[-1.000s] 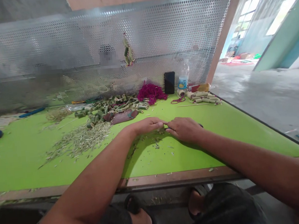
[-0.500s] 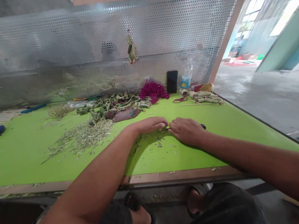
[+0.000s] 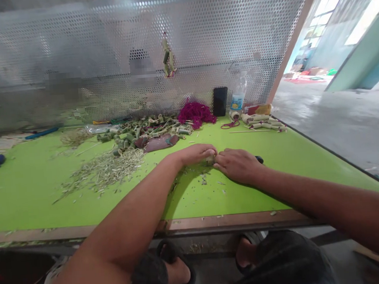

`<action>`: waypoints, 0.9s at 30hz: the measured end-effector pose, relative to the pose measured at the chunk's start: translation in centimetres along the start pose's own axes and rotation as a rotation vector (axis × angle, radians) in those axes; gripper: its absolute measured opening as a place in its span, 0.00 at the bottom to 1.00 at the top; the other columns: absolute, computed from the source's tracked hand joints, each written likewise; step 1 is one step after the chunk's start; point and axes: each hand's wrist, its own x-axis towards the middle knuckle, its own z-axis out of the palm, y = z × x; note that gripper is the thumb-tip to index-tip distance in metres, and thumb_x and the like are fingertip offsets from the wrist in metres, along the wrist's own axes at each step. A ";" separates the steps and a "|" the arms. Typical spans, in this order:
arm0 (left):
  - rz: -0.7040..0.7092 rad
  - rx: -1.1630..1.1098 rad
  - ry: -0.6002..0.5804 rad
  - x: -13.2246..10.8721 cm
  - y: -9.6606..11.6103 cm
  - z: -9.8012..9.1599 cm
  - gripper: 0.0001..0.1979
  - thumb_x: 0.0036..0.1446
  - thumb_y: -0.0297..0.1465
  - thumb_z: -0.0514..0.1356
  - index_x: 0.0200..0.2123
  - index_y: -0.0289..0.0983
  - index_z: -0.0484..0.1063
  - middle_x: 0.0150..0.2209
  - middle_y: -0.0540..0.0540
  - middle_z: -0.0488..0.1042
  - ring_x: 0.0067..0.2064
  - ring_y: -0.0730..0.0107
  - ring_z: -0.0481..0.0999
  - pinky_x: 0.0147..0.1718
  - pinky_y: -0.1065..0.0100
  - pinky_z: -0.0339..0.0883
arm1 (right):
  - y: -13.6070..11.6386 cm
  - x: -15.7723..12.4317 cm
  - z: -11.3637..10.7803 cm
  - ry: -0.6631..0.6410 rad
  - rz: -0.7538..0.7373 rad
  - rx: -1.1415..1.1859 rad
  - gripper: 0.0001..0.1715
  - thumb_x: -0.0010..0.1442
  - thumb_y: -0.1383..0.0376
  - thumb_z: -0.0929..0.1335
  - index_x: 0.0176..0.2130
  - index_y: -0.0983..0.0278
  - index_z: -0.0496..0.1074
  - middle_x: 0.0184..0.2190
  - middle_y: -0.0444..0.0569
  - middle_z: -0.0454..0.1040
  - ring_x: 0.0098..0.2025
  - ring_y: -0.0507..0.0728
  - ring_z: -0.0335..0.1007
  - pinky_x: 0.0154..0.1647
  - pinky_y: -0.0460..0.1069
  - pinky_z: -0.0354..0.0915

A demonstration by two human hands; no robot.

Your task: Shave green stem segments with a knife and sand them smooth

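My left hand (image 3: 200, 153) is closed low over the table, its fingers pinching a short piece of green stem (image 3: 210, 161), mostly hidden under them. Against its fingertips rests my right hand (image 3: 238, 164), wrapped round a black-handled tool (image 3: 259, 159). Only the rounded end of that handle shows past the palm; the working end is covered by the fingers. Small green shavings (image 3: 204, 180) lie on the table just below both hands.
Behind the hands are a pile of cut green stem pieces (image 3: 127, 140), magenta yarn (image 3: 196, 114), a phone (image 3: 220, 101) and a bottle (image 3: 236, 99). Shavings (image 3: 113, 171) are heaped left on the green table (image 3: 30, 192). A perforated metal panel (image 3: 201, 37) stands at the back.
My left hand has shifted slightly right, closer to the right fingers, and more of the stem piece shows. The right hand keeps its grip, and the whole view has tilted a little.
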 end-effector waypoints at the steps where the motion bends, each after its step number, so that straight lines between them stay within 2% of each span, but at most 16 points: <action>1: 0.006 0.014 -0.011 -0.1 0.0 -0.1 0.19 0.64 0.42 0.50 0.45 0.36 0.72 0.44 0.44 0.75 0.45 0.61 0.71 0.46 0.67 0.61 | 0.0 -0.2 -0.1 0.018 0.036 -0.004 0.22 0.68 0.57 0.55 0.39 0.64 0.71 0.33 0.53 0.75 0.37 0.58 0.68 0.39 0.51 0.58; 5: 0.018 0.038 -0.029 -0.6 0.2 -0.3 0.23 0.64 0.47 0.48 0.46 0.35 0.71 0.44 0.44 0.74 0.45 0.61 0.71 0.46 0.67 0.61 | -0.1 -0.5 -0.6 0.051 0.155 -0.013 0.23 0.68 0.55 0.55 0.42 0.64 0.71 0.35 0.54 0.75 0.39 0.59 0.67 0.37 0.50 0.57; 11: 0.021 0.048 -0.022 -0.6 0.2 -0.1 0.25 0.63 0.50 0.48 0.46 0.36 0.71 0.44 0.44 0.75 0.46 0.61 0.71 0.46 0.67 0.61 | -0.3 -0.2 -0.9 -0.001 0.167 -0.021 0.24 0.68 0.55 0.54 0.45 0.64 0.71 0.35 0.54 0.76 0.39 0.59 0.68 0.37 0.50 0.56; 21: 0.058 0.123 -0.048 -0.4 0.2 0.1 0.21 0.66 0.43 0.45 0.48 0.35 0.69 0.45 0.44 0.74 0.45 0.63 0.71 0.44 0.69 0.62 | -0.1 0.3 -0.9 -0.064 0.125 0.002 0.24 0.68 0.56 0.54 0.45 0.65 0.71 0.35 0.56 0.76 0.38 0.60 0.70 0.39 0.51 0.57; 25: -0.014 0.249 0.022 0.4 0.6 0.4 0.19 0.66 0.39 0.44 0.39 0.34 0.71 0.38 0.42 0.75 0.39 0.62 0.71 0.40 0.68 0.62 | -0.5 0.2 -0.6 -0.074 0.074 0.011 0.24 0.68 0.57 0.54 0.40 0.65 0.73 0.33 0.56 0.77 0.36 0.60 0.71 0.38 0.52 0.58; 27: -0.001 0.253 0.028 0.7 0.6 0.6 0.19 0.66 0.38 0.44 0.37 0.34 0.71 0.37 0.42 0.74 0.38 0.62 0.71 0.39 0.68 0.62 | -0.6 0.0 -0.5 -0.054 0.065 0.013 0.24 0.68 0.57 0.54 0.38 0.64 0.73 0.33 0.55 0.77 0.37 0.60 0.71 0.39 0.51 0.58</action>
